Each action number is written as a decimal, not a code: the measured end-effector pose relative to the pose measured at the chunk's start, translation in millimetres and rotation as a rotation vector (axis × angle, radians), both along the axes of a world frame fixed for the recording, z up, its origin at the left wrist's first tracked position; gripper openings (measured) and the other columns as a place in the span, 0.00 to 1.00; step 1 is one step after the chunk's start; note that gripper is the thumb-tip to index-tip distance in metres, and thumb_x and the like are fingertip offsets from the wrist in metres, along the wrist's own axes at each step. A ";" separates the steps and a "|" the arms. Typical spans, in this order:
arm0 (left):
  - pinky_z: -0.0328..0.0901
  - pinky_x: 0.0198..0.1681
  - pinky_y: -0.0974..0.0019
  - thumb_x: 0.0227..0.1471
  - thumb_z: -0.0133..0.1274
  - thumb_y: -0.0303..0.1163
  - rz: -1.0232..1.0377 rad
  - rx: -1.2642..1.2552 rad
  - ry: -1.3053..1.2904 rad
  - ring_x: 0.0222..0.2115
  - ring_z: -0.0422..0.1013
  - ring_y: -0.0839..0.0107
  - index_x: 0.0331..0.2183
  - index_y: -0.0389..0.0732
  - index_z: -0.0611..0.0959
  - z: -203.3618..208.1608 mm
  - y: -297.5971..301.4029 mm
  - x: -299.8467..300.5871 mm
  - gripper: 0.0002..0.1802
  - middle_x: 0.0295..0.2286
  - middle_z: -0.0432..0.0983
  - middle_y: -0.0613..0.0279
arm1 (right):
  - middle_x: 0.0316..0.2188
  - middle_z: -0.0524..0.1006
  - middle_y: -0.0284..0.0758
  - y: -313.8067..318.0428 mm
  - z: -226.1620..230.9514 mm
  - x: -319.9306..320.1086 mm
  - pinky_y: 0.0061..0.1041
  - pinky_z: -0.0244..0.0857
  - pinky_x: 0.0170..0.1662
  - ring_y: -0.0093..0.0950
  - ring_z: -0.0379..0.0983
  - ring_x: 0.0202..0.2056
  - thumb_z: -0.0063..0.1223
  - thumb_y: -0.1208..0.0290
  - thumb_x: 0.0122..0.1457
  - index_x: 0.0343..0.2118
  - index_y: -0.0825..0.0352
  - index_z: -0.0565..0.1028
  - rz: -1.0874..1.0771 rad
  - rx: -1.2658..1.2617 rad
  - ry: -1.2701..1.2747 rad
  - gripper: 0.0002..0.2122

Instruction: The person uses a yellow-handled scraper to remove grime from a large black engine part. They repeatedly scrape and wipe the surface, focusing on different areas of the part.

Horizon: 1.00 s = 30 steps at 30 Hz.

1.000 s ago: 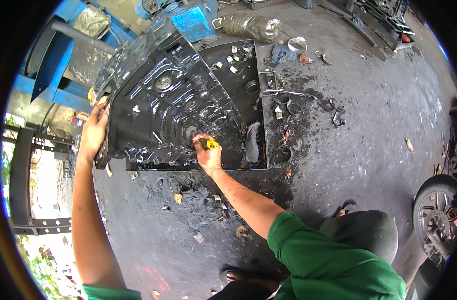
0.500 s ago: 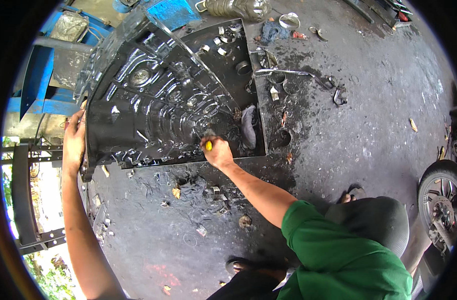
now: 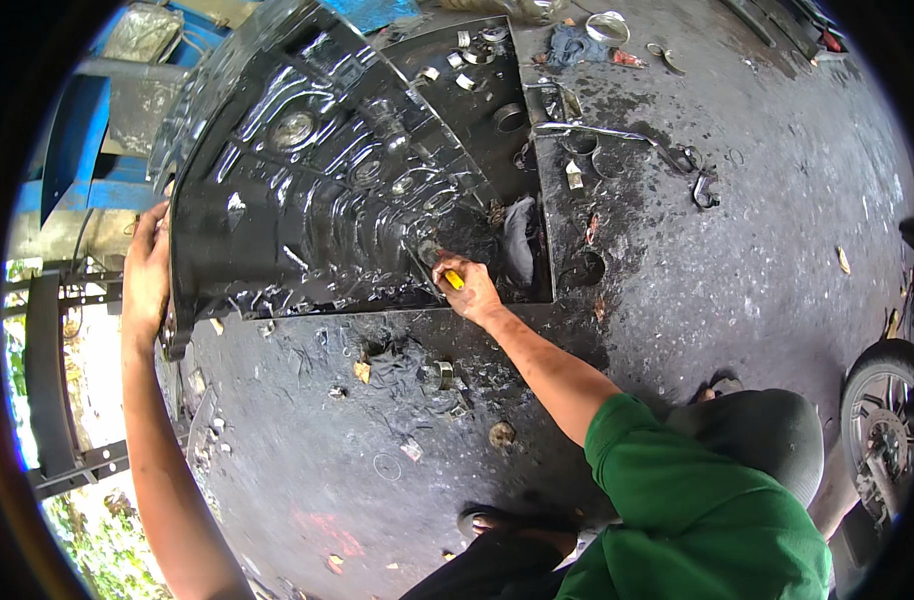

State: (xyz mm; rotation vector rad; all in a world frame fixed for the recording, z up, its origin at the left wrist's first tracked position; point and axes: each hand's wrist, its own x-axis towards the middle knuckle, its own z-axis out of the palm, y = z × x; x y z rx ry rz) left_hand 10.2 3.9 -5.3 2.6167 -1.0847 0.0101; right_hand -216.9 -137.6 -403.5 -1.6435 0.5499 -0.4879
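Note:
A large, oily black metal housing (image 3: pixel 247 215) with ribs and round recesses stands tilted in a shallow black tray (image 3: pixel 546 215). My left hand (image 3: pixel 149 265) is closed on the housing's left edge, some fingers hidden behind it. My right hand (image 3: pixel 472 290) is wrapped round a yellow-handled brush (image 3: pixel 455 280), its dark head against the wet surface low on the housing's right side; the bristles are hard to make out. Just right of that hand, a grey cloth (image 3: pixel 519 242) lies in the tray. Several metal half-ring shells (image 3: pixel 509 117) lie in the tray's far part.
On the oil-stained floor right of the tray are a long-handled wrench (image 3: pixel 607 131) and loose rings and shells. Dark scraps (image 3: pixel 392 365) lie nearer me. A motorcycle wheel (image 3: pixel 880 420) stands at the right edge, a blue metal frame (image 3: pixel 77 150) at the far left.
The view has shifted, so the tray appears farther right and higher. My right hand has moved slightly right along the housing with the brush. My left hand keeps its hold on the edge.

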 end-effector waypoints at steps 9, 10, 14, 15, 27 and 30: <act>0.63 0.51 0.67 0.63 0.46 0.47 -0.008 -0.064 0.136 0.44 0.70 0.69 0.53 0.33 0.73 -0.9 1.4 9.7 0.28 0.45 0.75 0.50 | 0.36 0.80 0.35 3.2 38.7 -0.5 0.27 0.73 0.46 0.29 0.78 0.41 0.59 0.79 0.53 0.35 0.67 0.77 0.123 0.128 -0.137 0.07; 0.63 0.51 0.67 0.63 0.46 0.47 0.024 -0.066 0.132 0.44 0.70 0.69 0.53 0.33 0.73 -2.5 2.0 9.1 0.28 0.45 0.76 0.51 | 0.39 0.80 0.37 13.3 38.8 6.9 0.28 0.73 0.47 0.32 0.79 0.42 0.59 0.79 0.53 0.37 0.66 0.77 0.090 -0.098 -0.115 0.08; 0.61 0.54 0.66 0.63 0.47 0.47 0.017 -0.062 0.137 0.47 0.69 0.66 0.54 0.34 0.73 -2.3 1.0 8.7 0.28 0.46 0.74 0.50 | 0.50 0.76 0.41 43.7 33.1 25.6 0.32 0.69 0.54 0.39 0.74 0.50 0.57 0.79 0.51 0.36 0.64 0.78 0.012 -0.154 -0.111 0.08; 0.61 0.54 0.65 0.63 0.47 0.47 0.007 -0.055 0.095 0.48 0.69 0.65 0.54 0.35 0.73 -1.5 1.0 8.9 0.28 0.47 0.74 0.49 | 0.50 0.76 0.40 45.0 32.5 23.1 0.32 0.68 0.54 0.39 0.74 0.50 0.58 0.78 0.50 0.35 0.64 0.79 0.028 -0.175 -0.085 0.08; 0.61 0.54 0.66 0.63 0.45 0.48 -0.003 -0.009 0.049 0.48 0.69 0.66 0.54 0.34 0.73 1.0 0.3 10.0 0.29 0.49 0.73 0.49 | 0.31 0.82 0.36 -30.7 46.2 -11.4 0.20 0.72 0.39 0.22 0.78 0.31 0.61 0.80 0.54 0.33 0.68 0.79 -0.557 0.155 0.169 0.04; 0.60 0.55 0.66 0.63 0.45 0.48 -0.022 -0.008 0.039 0.49 0.69 0.65 0.55 0.35 0.72 1.3 0.0 7.9 0.29 0.49 0.73 0.49 | 0.30 0.78 0.29 -14.6 42.2 -10.8 0.21 0.71 0.36 0.21 0.74 0.32 0.68 0.74 0.51 0.38 0.67 0.76 -0.199 0.062 0.205 0.13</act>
